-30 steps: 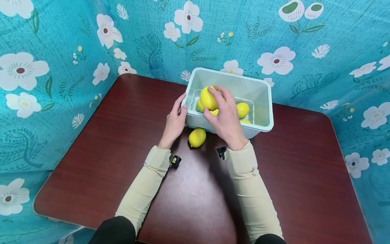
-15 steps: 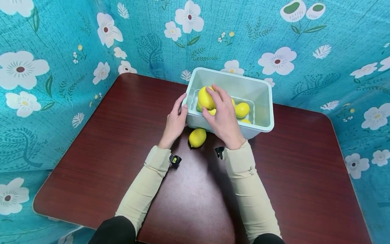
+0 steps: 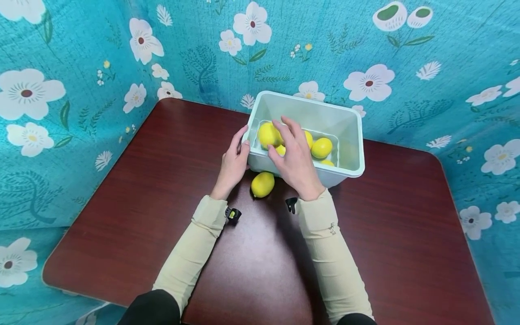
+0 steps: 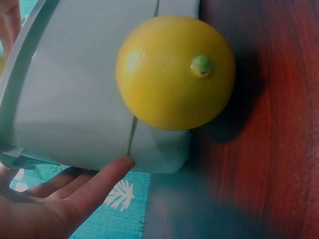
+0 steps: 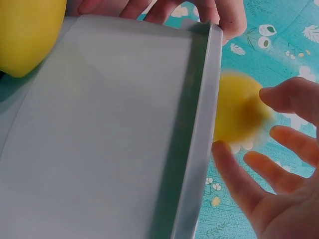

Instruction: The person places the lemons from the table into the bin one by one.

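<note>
A pale green plastic bin [image 3: 341,171] stands at the back of the table with several lemons inside, among them a lemon [image 3: 322,148] toward the right. My left hand [image 3: 234,162] grips the bin's left end at the rim. Over the bin's front edge, my right hand [image 3: 298,160] has its fingers spread and apart from a lemon [image 3: 267,135], which looks blurred in the right wrist view, as if dropping behind the rim. Another lemon [image 3: 262,184] lies on the table against the bin's front; the left wrist view shows its green stem end.
The dark red wooden table [image 3: 162,189] reaches out on both sides of the bin. Behind and left of it hangs a turquoise flowered cloth [image 3: 203,45]. A small black wrist device [image 3: 233,215] sits at my left cuff.
The lemon under my right hand has moved down and left, out of the fingers, which have let it go. My left hand and the bin stay in place.
</note>
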